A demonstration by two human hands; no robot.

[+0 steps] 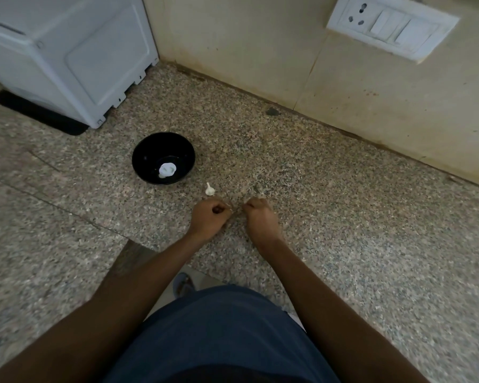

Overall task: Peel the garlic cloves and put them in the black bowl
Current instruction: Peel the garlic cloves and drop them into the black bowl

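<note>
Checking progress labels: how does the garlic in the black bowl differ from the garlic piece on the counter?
The garlic in the black bowl lies inside the black bowl; the garlic on the counter sits outside, nearer the hands. The bowl garlic looks larger and rounder; the counter piece has a pointed tip. Both are white.

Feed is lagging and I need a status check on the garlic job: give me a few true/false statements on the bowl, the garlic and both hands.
1. The black bowl holds something white. True.
2. A garlic clove lies on the counter beside the bowl. True.
3. The bowl is tipped on its side. False: it stands upright.
4. The left hand lies flat and open. False: its fingers are curled.
5. The right hand reaches into the bowl. False: it is over the counter, close to the left hand.
</note>
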